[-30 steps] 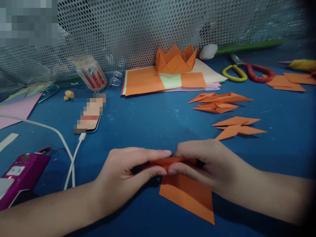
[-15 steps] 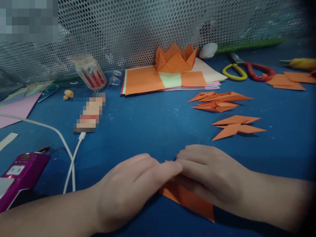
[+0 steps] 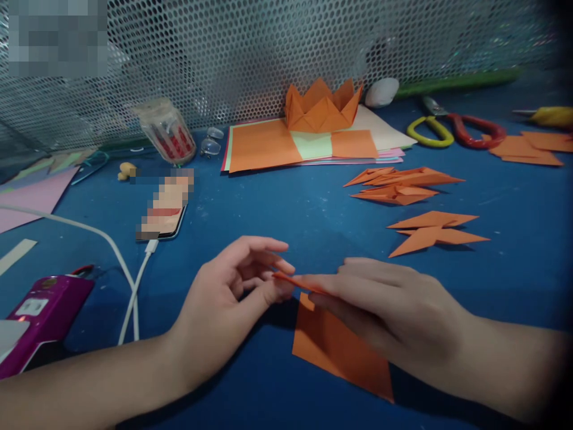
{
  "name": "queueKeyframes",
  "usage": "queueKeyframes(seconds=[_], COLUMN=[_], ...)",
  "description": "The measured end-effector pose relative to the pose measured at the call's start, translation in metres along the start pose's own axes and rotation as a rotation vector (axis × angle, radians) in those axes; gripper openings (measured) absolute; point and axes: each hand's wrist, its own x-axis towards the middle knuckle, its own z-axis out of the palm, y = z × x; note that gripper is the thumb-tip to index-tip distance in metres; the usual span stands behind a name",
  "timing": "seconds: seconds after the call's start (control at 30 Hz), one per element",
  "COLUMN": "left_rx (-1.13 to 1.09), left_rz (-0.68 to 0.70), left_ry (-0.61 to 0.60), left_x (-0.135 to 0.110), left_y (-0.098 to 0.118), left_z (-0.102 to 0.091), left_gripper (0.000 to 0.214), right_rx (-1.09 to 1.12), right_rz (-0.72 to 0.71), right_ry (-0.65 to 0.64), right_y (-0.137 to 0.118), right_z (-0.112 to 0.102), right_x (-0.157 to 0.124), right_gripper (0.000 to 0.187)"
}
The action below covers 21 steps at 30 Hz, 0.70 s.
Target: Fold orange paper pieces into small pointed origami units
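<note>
A thin folded piece of orange paper (image 3: 301,283) is held just above the table between my hands. My right hand (image 3: 398,304) pinches it, covering much of it. At its left tip, my left hand (image 3: 237,292) has the thumb and a curled finger closed on it, with the upper fingers bent and apart. Under my right hand lies a flat orange paper sheet (image 3: 335,346), partly hidden by the fingers. Beyond my right hand, pointed folded orange pieces (image 3: 436,230) lie on the table, and several more folded pieces (image 3: 403,185) sit behind those.
Paper sheets (image 3: 259,146) at the back carry an orange folded paper crown (image 3: 321,113). Scissors (image 3: 474,131) and small orange squares (image 3: 528,148) lie back right. Leftward are a phone (image 3: 168,206), a white cable (image 3: 129,286), a jar (image 3: 168,134) and a purple device (image 3: 51,316).
My hands have lifted and separated from pressing together. The folded orange paper now shows between them, and more of the flat sheet beneath is visible. The left fingers have opened out somewhat.
</note>
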Motion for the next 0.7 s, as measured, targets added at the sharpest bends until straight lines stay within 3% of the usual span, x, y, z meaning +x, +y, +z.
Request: queueKeyframes(seconds=[0.07,0.2,0.33,0.47,0.7], left_rx=[-0.103,-0.16,-0.193,-0.189,-0.233], left_rz=[-0.075,-0.122,-0.132,-0.133,-0.195], left_ry=[0.028,0.007,-0.029,-0.034,-0.124], left_x=[0.004,0.006,0.002,0.003,0.006], left_y=[0.003,0.008,0.007,0.004,0.007], left_z=[0.001,0.002,0.004,0.003,0.0], left_gripper=[0.011,0.021,0.021,0.019,0.021], right_rx=[0.054,0.31,0.519,0.571,0.673], right_rz=[0.02,0.108,0.258,0.364,0.514], right_ry=[0.01,-0.058,-0.081,-0.009,-0.062], right_y=[0.0,0.002,0.004,0.0,-0.001], right_z=[0.0,-0.005,-0.005,-0.002,-0.004], right_x=[0.0,0.001,0.003,0.006,0.011], right_gripper=[0.043,0.053,0.036,0.013,0.016])
